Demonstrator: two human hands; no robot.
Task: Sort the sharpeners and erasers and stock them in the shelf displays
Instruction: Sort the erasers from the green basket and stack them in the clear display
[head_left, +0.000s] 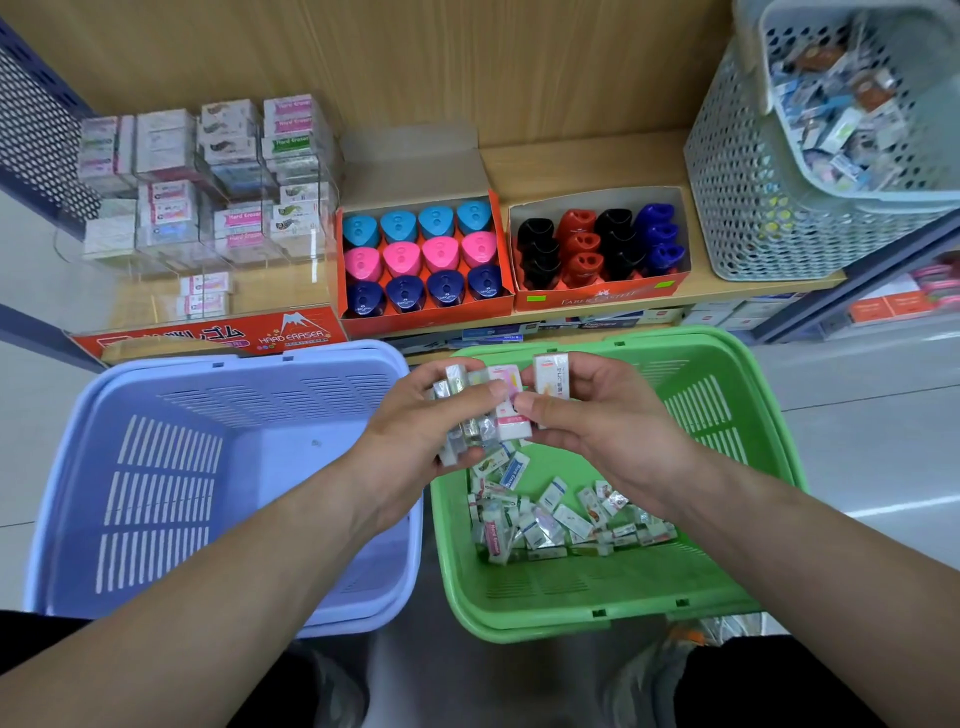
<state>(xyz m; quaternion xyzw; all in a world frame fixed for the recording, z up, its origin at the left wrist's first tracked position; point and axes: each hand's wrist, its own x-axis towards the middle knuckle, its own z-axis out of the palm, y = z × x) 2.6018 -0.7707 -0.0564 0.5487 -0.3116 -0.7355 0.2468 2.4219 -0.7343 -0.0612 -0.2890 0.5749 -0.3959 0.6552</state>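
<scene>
Erasers (514, 421) fill left hand (415, 426), right hand (597, 415) pinching one.

Lilac basket (156, 467), green basket (727, 415), pink, blue, navy sharpeners (422, 257).

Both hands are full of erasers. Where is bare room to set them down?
The blue basket has a bare floor. Bare shelf lies behind the black-and-red sharpener box, between the open flap and the grey basket. The front row of the acrylic display holds a few pink erasers. Crowded: that box, the blue-and-pink sharpener box, the middle of the green basket.
</scene>
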